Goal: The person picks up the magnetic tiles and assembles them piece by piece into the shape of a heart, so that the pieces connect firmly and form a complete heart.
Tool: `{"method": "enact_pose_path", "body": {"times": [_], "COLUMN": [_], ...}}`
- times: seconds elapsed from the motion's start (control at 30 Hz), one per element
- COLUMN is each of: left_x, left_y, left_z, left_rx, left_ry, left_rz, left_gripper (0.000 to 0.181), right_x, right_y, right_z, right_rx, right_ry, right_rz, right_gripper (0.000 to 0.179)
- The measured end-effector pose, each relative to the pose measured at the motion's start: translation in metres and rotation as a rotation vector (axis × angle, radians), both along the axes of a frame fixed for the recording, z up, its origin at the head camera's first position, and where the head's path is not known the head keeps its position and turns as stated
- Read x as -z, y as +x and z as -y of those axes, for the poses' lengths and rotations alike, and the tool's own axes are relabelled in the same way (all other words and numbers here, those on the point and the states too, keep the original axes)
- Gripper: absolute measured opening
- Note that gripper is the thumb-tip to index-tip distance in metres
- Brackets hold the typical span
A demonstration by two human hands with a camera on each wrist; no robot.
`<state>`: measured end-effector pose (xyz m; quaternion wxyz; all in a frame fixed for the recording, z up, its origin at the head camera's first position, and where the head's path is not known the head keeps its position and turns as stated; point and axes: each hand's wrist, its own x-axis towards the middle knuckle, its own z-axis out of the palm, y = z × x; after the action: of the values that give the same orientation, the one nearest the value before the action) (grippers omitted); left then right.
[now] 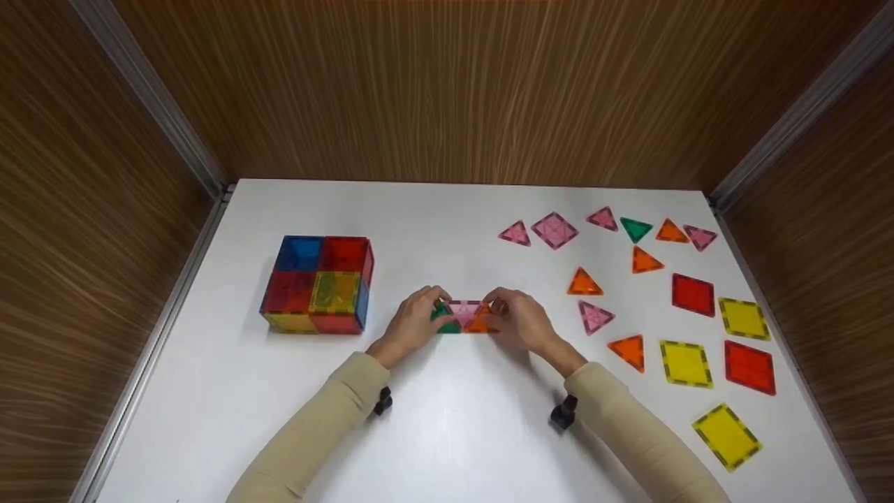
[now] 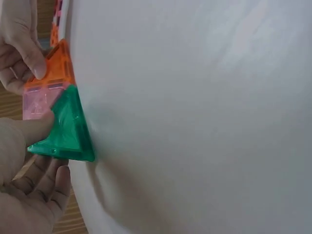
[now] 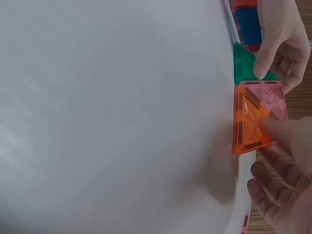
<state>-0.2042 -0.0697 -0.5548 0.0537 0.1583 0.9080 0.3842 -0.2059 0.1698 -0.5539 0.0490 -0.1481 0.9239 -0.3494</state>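
Three triangular magnetic tiles stand joined in a row at the middle of the table. The green triangle tile (image 2: 68, 126) is at the left end, the pink triangle tile (image 1: 464, 311) in the middle and the orange triangle tile (image 3: 249, 122) at the right end. My left hand (image 1: 417, 318) pinches the green tile, its thumb on the near face and its fingers behind. On the other side, my right hand (image 1: 522, 321) pinches the orange tile in the same way. Fingers cover the outer parts of both end tiles in the head view.
A block of joined blue, red and yellow square tiles (image 1: 318, 285) stands at left. Loose triangle tiles (image 1: 585, 282) and a pink square tile (image 1: 554, 230) lie at the back right. Several red and yellow square tiles (image 1: 686, 363) lie along the right side of the white table (image 1: 461, 447).
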Motion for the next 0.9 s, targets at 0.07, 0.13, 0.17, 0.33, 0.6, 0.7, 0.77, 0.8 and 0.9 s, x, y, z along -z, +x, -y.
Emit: {"method": "enact_pose_path", "body": {"times": [0.07, 0.13, 0.17, 0.33, 0.6, 0.7, 0.77, 0.8, 0.9], "left_x": [-0.002, -0.004, -0.005, -0.010, -0.013, -0.011, -0.010, -0.009, -0.007], "left_y": [-0.003, -0.007, -0.010, -0.024, -0.045, -0.049, -0.050, -0.051, -0.052], "left_z": [0.002, 0.004, 0.006, 0.013, 0.021, 0.023, 0.024, 0.025, 0.027], "left_rx": [-0.014, -0.021, -0.024, -0.070, -0.153, -0.169, -0.174, -0.176, -0.184], "left_ry": [0.005, 0.012, 0.014, 0.025, 0.031, 0.027, 0.024, 0.023, 0.016], "left_rz": [-0.022, -0.062, -0.081, -0.101, -0.081, -0.087, -0.082, -0.077, -0.060], "left_gripper": [0.025, 0.020, 0.018, 0.015, 0.017, 0.015, 0.014, 0.014, 0.015], "right_x": [0.000, 0.000, 0.000, -0.003, -0.005, -0.003, -0.001, 0.000, 0.002], "right_y": [-0.004, -0.009, -0.012, -0.029, -0.054, -0.059, -0.061, -0.062, -0.063], "right_z": [0.002, 0.004, 0.005, 0.013, 0.029, 0.033, 0.035, 0.036, 0.039], "right_rx": [-0.001, -0.010, -0.014, -0.033, -0.011, -0.004, 0.000, 0.000, -0.008], "right_ry": [-0.041, -0.066, -0.074, -0.099, -0.101, -0.094, -0.090, -0.089, -0.089], "right_rz": [-0.006, -0.023, -0.032, -0.071, -0.043, -0.051, -0.052, -0.050, -0.054], "right_gripper": [0.017, 0.014, 0.012, 0.011, 0.012, 0.011, 0.010, 0.010, 0.011]}}
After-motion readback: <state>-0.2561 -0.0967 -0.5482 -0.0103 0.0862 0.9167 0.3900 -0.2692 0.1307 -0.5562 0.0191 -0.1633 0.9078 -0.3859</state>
